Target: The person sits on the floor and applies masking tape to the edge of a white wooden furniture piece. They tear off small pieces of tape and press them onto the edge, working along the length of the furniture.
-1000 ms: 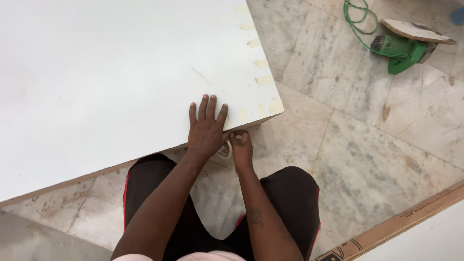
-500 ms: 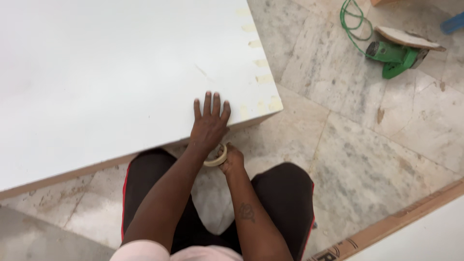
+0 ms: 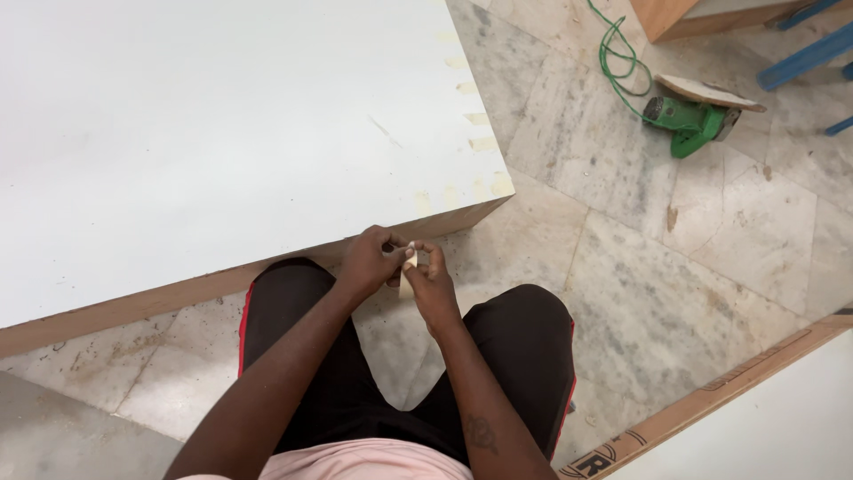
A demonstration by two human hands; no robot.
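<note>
Seated low, dark-trousered knees spread over the marble floor (image 3: 622, 293). Just beyond the knees, left hand (image 3: 369, 262) and right hand (image 3: 433, 283) meeting, each grip pinched on a roll of pale masking tape (image 3: 408, 269), held just off the near edge of the white board (image 3: 222, 133). Short tape strips (image 3: 484, 142) along its right edge. Far right, green power tool (image 3: 689, 120) with coiled cord.
</note>
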